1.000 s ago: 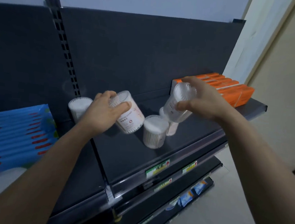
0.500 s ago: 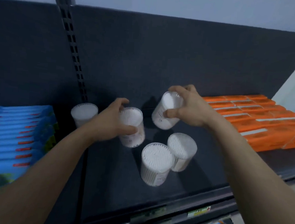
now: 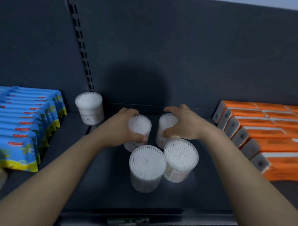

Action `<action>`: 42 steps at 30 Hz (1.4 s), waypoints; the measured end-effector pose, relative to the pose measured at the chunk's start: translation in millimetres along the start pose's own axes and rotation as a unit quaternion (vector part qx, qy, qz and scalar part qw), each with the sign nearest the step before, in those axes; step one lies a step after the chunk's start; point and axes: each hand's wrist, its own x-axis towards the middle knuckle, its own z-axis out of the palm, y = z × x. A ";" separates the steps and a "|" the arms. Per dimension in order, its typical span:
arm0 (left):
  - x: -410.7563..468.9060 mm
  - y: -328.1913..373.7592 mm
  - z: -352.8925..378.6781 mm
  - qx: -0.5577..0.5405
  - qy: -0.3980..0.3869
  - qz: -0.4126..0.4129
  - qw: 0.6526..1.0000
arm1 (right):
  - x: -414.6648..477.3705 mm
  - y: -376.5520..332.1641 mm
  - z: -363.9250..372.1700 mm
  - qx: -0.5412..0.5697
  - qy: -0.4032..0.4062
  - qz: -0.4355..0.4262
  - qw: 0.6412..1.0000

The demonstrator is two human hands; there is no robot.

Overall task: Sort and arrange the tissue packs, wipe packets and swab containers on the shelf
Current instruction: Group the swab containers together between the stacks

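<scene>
At the shelf's left end, blue wipe packets (image 3: 19, 120) stand in a row, each with a small red label too blurred to read. Just right of them, by the back edge beside the slotted upright (image 3: 79, 36), a lone swab container (image 3: 89, 108) stands, perhaps slightly tilted. Mid-shelf, your left hand (image 3: 120, 130) curls round a second swab container (image 3: 140, 128), fingers behind it and thumb across its near side. Just beside it, your right hand (image 3: 184, 124) arches over a third swab container (image 3: 167, 125), thumb pressed on its near side and fingers curved past its far rim. Directly in front, the front-left swab container (image 3: 146, 166) and front-right swab container (image 3: 181, 156) stand touching, with cotton tips showing through their clear lids. Orange tissue packs (image 3: 267, 140) lie in rows at the right end. The shelf (image 3: 103, 189) is dark grey with a matching back panel (image 3: 167, 52), and price tags (image 3: 153, 223) line its front edge.
</scene>
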 end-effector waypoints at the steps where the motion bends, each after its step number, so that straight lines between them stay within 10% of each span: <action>1: -0.8 -0.7 2.3 -0.003 0.005 0.000 1.000 | 0.1 -0.2 3.0 -0.002 0.005 -0.001 1.000; 10: -24.4 7.0 -9.4 -0.030 0.108 0.033 0.993 | -33.0 -13.2 -4.3 -0.016 0.069 0.064 0.995; 17: -61.2 33.4 6.0 0.043 -0.131 0.073 0.988 | -79.5 -35.4 4.0 -0.051 -0.046 0.142 0.987; 42: -92.8 21.2 -8.5 0.036 -0.167 0.070 0.983 | -107.5 -45.1 26.2 -0.088 -0.116 0.110 0.983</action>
